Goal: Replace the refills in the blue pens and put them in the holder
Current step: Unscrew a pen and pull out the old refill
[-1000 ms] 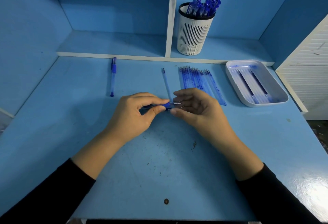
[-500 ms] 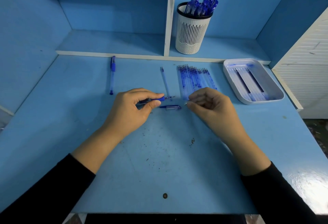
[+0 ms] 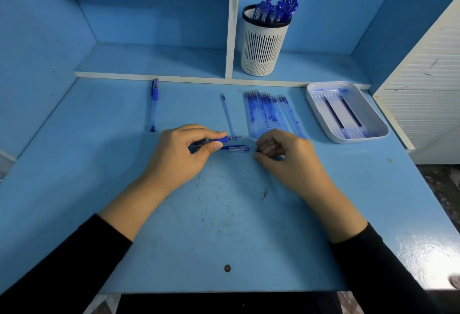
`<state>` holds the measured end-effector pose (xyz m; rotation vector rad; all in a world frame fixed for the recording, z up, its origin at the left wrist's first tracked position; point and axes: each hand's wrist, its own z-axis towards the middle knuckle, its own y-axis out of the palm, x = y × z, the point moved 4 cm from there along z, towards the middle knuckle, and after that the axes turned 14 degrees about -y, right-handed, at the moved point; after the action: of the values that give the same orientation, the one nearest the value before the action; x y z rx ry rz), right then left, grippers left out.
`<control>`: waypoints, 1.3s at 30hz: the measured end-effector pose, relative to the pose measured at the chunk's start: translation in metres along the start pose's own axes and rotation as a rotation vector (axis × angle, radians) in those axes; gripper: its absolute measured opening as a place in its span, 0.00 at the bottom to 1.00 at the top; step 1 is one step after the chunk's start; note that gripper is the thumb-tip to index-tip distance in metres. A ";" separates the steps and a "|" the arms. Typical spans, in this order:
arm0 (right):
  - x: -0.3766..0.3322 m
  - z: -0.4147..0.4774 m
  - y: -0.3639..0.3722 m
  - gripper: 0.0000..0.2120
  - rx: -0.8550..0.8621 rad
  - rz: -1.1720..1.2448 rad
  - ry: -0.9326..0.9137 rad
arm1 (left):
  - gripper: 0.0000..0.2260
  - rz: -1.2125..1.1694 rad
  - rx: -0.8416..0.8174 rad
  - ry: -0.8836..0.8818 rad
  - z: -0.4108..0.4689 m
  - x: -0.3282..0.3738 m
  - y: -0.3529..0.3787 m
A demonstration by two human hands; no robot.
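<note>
A: "While the left hand (image 3: 184,154) pinches the pen (image 3: 222,140) with thumb and finger, why does its point stick out past the fingertips?"

B: "So the refill (image 3: 236,137) can slide out, I think. The right hand (image 3: 291,157) curls its fingers and pinches a small dark bit (image 3: 257,150), maybe the pen's nose."

A: "And the cap (image 3: 237,149)?"

B: "It lies flat just beside the left fingertips, between both hands."

A: "Any room?"

B: "Yes. Loose refills (image 3: 268,114) lie just past the right knuckles, the holder (image 3: 263,47) far beyond, bare desk (image 3: 224,226) near the wrists."
</note>
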<state>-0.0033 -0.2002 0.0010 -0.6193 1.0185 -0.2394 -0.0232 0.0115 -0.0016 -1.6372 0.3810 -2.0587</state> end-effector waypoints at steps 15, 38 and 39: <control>-0.018 0.004 0.011 0.04 0.092 0.330 -0.004 | 0.07 0.024 0.009 0.118 -0.004 0.011 0.004; -0.003 0.053 -0.033 0.07 0.749 0.667 0.085 | 0.09 -0.078 0.105 -0.016 0.012 0.009 0.006; 0.003 0.061 -0.035 0.07 0.732 0.687 0.093 | 0.09 -0.077 0.107 -0.028 0.016 0.006 0.004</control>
<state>0.0530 -0.2069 0.0420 0.4144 1.0833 -0.0191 -0.0080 0.0062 0.0049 -1.6381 0.1974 -2.0722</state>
